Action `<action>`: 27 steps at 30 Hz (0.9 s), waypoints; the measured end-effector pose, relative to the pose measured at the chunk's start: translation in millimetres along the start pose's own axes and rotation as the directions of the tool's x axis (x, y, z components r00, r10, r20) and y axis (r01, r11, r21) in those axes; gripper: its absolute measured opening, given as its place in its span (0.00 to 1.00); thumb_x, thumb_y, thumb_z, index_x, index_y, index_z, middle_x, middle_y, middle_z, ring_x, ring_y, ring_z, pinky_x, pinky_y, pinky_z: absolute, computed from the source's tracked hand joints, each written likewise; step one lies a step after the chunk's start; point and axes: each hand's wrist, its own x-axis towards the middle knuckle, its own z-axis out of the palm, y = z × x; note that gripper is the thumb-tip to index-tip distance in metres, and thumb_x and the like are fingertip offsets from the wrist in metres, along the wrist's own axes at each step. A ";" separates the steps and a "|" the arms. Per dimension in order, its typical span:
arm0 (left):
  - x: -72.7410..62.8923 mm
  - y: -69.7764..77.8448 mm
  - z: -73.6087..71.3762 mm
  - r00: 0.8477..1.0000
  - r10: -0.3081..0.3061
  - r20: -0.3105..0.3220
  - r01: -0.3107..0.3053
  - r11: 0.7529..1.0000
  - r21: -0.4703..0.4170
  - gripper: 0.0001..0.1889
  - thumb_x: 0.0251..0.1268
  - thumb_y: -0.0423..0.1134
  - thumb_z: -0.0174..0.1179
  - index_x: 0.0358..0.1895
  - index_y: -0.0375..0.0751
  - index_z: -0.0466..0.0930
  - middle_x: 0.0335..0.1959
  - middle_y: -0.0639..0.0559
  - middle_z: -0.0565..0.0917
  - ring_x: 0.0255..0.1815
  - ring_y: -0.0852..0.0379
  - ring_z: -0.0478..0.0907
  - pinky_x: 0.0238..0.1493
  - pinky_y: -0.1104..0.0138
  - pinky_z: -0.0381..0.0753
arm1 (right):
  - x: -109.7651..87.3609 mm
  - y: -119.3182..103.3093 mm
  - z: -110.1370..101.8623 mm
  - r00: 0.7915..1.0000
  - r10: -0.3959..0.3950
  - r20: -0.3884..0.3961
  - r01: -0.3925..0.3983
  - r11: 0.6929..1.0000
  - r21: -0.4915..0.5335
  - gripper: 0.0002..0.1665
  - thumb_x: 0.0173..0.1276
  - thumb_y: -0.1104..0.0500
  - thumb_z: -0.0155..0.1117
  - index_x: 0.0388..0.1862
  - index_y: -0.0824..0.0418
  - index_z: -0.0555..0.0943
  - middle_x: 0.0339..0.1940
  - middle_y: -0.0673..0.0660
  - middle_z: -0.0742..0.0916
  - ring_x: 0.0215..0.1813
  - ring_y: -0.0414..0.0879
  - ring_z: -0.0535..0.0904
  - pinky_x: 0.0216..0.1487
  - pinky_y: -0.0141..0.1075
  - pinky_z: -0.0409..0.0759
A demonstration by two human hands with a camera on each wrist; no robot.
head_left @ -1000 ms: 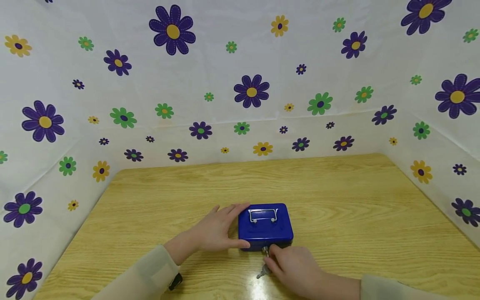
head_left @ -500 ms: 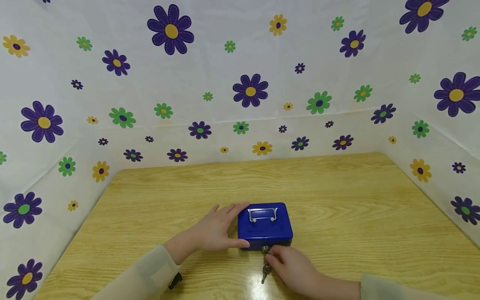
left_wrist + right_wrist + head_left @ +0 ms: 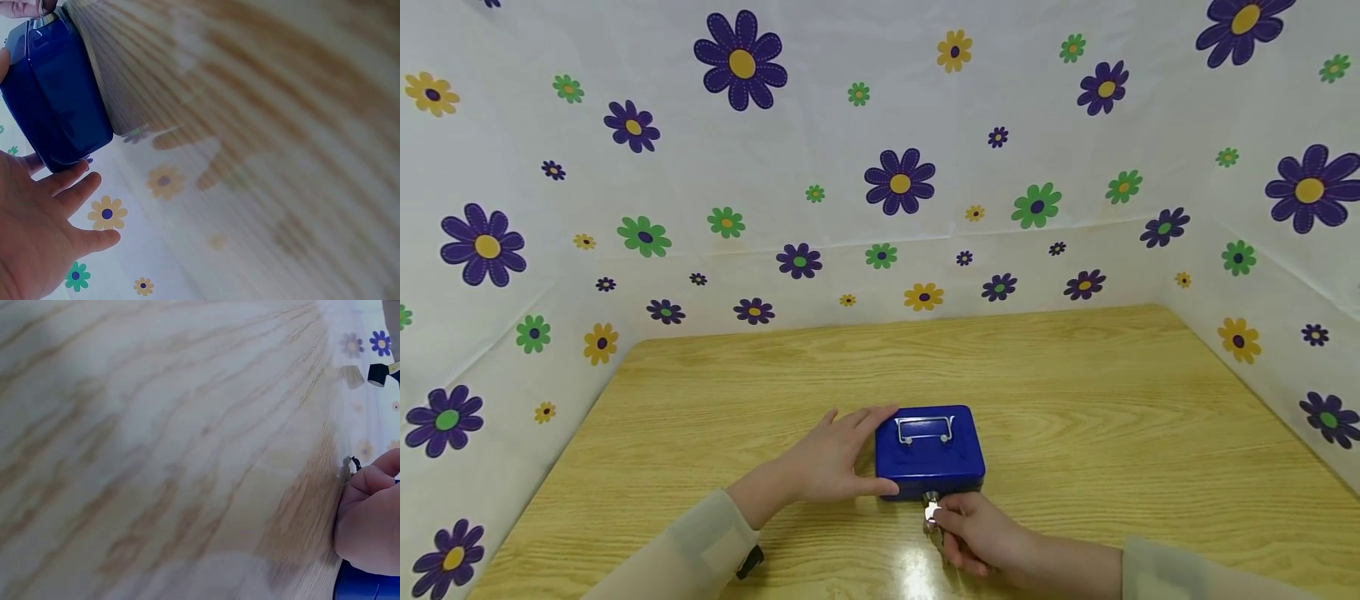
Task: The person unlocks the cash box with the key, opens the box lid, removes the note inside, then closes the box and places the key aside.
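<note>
A blue cash box with a wire handle on its closed lid sits on the table. My left hand steadies its left side, thumb at the front corner and fingertips at the back. In the left wrist view the fingers are spread and mostly straight against the box. At the front lock, my right hand pinches a key between thumb and forefinger. Another key hangs below it, partly hidden by the fingers. How deep the key sits in the lock cannot be seen.
The wood-grain table extends around the box. A white flowered cloth encloses it at the back and both sides. A small black object shows beside the left sleeve.
The right hand has rotated at the lock, and the key's flat bright face now shows. The hanging key has swung closer to the fingers. The left hand and the box stay in place.
</note>
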 end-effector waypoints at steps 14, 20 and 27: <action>-0.7 1.9 -2.8 1.000 -0.014 0.016 0.014 1.000 0.004 0.52 0.54 0.76 0.53 0.78 0.54 0.47 0.71 0.46 0.65 0.71 0.47 0.62 0.67 0.38 0.50 | -20.8 -3.6 -15.4 0.993 -0.105 -0.056 0.093 0.980 -0.174 0.14 0.77 0.58 0.51 0.47 0.71 0.72 0.13 0.52 0.74 0.10 0.37 0.63 0.11 0.27 0.61; -0.7 2.1 -2.6 1.000 -0.012 0.020 0.012 1.000 0.005 0.52 0.55 0.75 0.55 0.78 0.53 0.47 0.71 0.46 0.64 0.71 0.47 0.62 0.67 0.37 0.50 | -30.2 -20.5 -35.5 0.972 -0.223 -0.071 0.184 0.914 -0.362 0.14 0.76 0.55 0.54 0.47 0.67 0.74 0.14 0.50 0.75 0.14 0.37 0.64 0.12 0.29 0.62; -0.8 2.0 -2.0 1.000 -0.011 0.022 0.011 1.000 0.008 0.52 0.55 0.75 0.54 0.78 0.55 0.46 0.72 0.47 0.64 0.71 0.48 0.61 0.67 0.37 0.48 | -24.5 -36.1 -59.2 0.831 -0.544 -0.116 0.317 0.635 -0.705 0.06 0.71 0.57 0.62 0.44 0.56 0.79 0.23 0.41 0.76 0.25 0.36 0.71 0.23 0.30 0.68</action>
